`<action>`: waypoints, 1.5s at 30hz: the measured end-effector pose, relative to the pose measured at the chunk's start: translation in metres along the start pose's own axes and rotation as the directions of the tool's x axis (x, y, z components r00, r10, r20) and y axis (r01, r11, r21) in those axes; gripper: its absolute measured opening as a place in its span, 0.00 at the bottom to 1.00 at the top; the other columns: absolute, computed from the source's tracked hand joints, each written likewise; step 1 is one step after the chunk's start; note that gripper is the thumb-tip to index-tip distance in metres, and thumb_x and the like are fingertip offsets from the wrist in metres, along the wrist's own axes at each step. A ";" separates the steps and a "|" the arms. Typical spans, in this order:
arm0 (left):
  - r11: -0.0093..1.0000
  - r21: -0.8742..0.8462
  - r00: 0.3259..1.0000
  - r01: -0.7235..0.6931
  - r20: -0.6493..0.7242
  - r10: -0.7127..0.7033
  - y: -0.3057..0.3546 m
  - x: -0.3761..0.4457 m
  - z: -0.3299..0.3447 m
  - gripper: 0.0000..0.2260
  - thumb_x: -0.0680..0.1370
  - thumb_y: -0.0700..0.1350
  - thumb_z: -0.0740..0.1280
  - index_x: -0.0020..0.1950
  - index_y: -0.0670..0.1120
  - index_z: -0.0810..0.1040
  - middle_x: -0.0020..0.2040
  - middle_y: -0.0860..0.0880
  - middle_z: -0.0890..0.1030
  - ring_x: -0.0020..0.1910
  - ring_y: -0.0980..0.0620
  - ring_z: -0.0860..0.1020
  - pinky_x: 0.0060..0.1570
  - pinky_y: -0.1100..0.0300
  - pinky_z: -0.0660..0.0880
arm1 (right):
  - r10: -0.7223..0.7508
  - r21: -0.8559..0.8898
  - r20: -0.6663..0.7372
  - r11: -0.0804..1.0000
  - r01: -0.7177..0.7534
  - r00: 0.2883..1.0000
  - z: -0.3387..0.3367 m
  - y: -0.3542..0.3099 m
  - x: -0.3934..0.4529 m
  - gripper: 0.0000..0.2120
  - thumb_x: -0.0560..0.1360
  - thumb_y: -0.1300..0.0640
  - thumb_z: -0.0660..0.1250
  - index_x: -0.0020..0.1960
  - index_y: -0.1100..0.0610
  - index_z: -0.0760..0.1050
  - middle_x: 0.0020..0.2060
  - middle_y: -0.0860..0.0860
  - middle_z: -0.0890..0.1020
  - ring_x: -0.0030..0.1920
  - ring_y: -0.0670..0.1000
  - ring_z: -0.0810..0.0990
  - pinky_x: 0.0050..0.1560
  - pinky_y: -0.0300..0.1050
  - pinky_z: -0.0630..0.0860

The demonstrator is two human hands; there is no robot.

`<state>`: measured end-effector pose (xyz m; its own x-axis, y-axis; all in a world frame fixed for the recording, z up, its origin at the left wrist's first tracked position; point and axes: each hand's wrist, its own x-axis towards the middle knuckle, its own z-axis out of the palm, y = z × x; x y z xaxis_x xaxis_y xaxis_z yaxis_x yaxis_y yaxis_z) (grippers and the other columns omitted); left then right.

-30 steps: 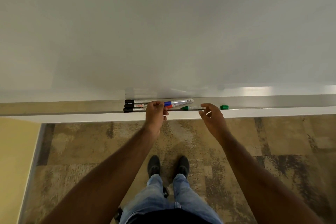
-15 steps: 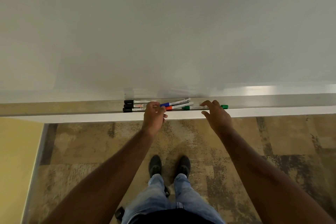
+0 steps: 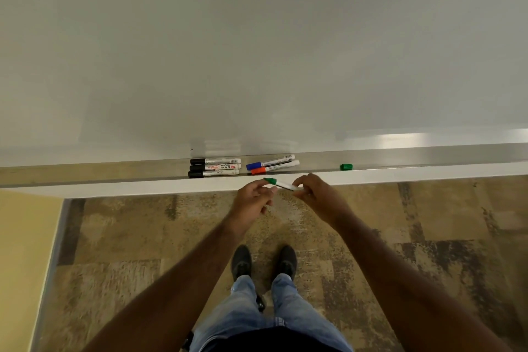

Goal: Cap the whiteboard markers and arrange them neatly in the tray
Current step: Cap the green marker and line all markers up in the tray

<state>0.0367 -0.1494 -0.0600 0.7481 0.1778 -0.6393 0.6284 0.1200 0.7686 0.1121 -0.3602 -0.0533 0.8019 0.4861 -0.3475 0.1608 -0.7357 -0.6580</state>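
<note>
The uncapped green marker (image 3: 282,184) is held in the air just in front of the tray's front edge. My left hand (image 3: 251,200) pinches it near the green tip and my right hand (image 3: 317,197) grips its tail end. The loose green cap (image 3: 346,166) lies on the metal tray (image 3: 428,158) to the right. Three black-capped markers (image 3: 214,167) lie side by side at the tray's left. A blue-capped marker (image 3: 270,162) and a red-capped marker (image 3: 274,167) lie slightly slanted beside them.
The whiteboard (image 3: 257,51) rises behind the tray. Below is patterned brown carpet (image 3: 428,223), with my shoes (image 3: 241,261) and jeans in view. A yellow wall (image 3: 25,251) runs along the left.
The green marker has come off the tray and now sits between both hands in front of the edge. My left hand has let go of the blue and red markers, which lie on the tray.
</note>
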 end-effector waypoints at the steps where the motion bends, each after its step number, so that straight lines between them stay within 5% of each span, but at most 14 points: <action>1: 1.000 -0.003 1.000 -0.005 -0.006 0.005 0.000 -0.001 0.003 0.11 0.82 0.48 0.73 0.64 0.52 0.82 0.51 0.48 0.87 0.43 0.55 0.83 0.34 0.67 0.78 | 0.001 0.018 0.015 1.000 -0.001 1.000 0.006 -0.002 -0.003 0.08 0.81 0.49 0.68 0.59 0.44 0.75 0.46 0.38 0.75 0.44 0.40 0.78 0.39 0.32 0.71; 4: 1.000 -0.003 0.999 -0.022 -0.042 0.022 -0.001 -0.003 0.008 0.06 0.82 0.50 0.72 0.58 0.55 0.83 0.46 0.49 0.86 0.42 0.54 0.81 0.35 0.64 0.77 | 0.024 0.036 0.027 0.999 -0.025 0.999 0.020 -0.004 -0.006 0.10 0.81 0.47 0.68 0.62 0.46 0.76 0.47 0.41 0.76 0.45 0.43 0.79 0.41 0.34 0.73; 8: 0.999 -0.039 0.995 -0.018 -0.095 0.015 -0.001 -0.005 0.006 0.08 0.82 0.55 0.71 0.59 0.55 0.82 0.52 0.52 0.86 0.45 0.54 0.82 0.37 0.64 0.78 | 0.038 0.042 0.047 0.998 -0.040 0.998 0.014 -0.002 -0.004 0.15 0.80 0.43 0.68 0.64 0.47 0.78 0.48 0.38 0.74 0.45 0.43 0.78 0.40 0.32 0.72; 12: 0.996 -0.086 0.992 0.014 -0.126 -0.024 -0.002 -0.003 -0.003 0.07 0.82 0.53 0.72 0.56 0.52 0.82 0.49 0.53 0.87 0.46 0.54 0.83 0.41 0.62 0.78 | 0.057 -0.011 -0.067 0.998 -0.058 0.996 -0.010 0.021 -0.004 0.16 0.82 0.51 0.69 0.69 0.51 0.77 0.59 0.48 0.77 0.48 0.42 0.78 0.45 0.32 0.75; 18: 0.997 -0.076 0.991 0.017 -0.131 -0.027 -0.006 0.001 -0.016 0.07 0.82 0.51 0.72 0.56 0.50 0.82 0.51 0.48 0.88 0.53 0.49 0.86 0.52 0.55 0.82 | 0.060 -0.276 -0.366 0.946 -0.170 0.929 -0.043 0.049 -0.006 0.22 0.79 0.60 0.71 0.72 0.56 0.74 0.67 0.57 0.76 0.65 0.57 0.75 0.63 0.53 0.79; 26: 0.999 0.028 0.990 -0.041 -0.134 0.044 -0.005 -0.005 -0.025 0.06 0.83 0.54 0.70 0.55 0.53 0.82 0.42 0.49 0.86 0.35 0.55 0.84 0.36 0.65 0.82 | 0.134 -0.424 -0.372 0.856 -0.297 0.918 -0.058 0.061 0.002 0.19 0.80 0.61 0.70 0.70 0.54 0.78 0.68 0.56 0.79 0.67 0.60 0.76 0.65 0.60 0.72; 34: 0.998 0.051 0.992 -0.048 -0.116 0.054 -0.010 -0.010 -0.027 0.07 0.84 0.56 0.67 0.53 0.55 0.84 0.42 0.51 0.84 0.29 0.61 0.78 0.29 0.66 0.76 | 0.013 -0.446 -0.382 0.873 -0.196 0.924 -0.064 0.050 0.008 0.12 0.79 0.59 0.72 0.61 0.51 0.83 0.56 0.52 0.85 0.54 0.57 0.82 0.55 0.54 0.70; 38: 0.995 0.085 0.993 -0.057 -0.098 0.065 -0.010 -0.013 -0.028 0.06 0.85 0.54 0.67 0.53 0.56 0.84 0.43 0.51 0.83 0.30 0.62 0.78 0.29 0.66 0.75 | 0.057 -0.048 -0.197 0.997 -0.068 0.979 -0.050 0.030 0.007 0.14 0.79 0.58 0.73 0.63 0.52 0.78 0.54 0.51 0.86 0.51 0.49 0.84 0.53 0.42 0.75; 45: 0.987 0.120 0.993 -0.105 -0.040 0.111 -0.010 -0.020 -0.029 0.05 0.84 0.51 0.69 0.58 0.56 0.84 0.45 0.50 0.84 0.37 0.56 0.78 0.32 0.68 0.75 | 0.164 0.437 -0.045 0.890 -0.128 0.985 0.003 -0.019 0.006 0.06 0.80 0.54 0.72 0.56 0.47 0.81 0.48 0.45 0.85 0.42 0.41 0.84 0.38 0.33 0.80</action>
<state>0.0090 -0.1256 -0.0542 0.8038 0.2288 -0.5491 0.5673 -0.0172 0.8233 0.1118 -0.3417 -0.0450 0.8427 0.3369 -0.4200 -0.2111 -0.5109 -0.8333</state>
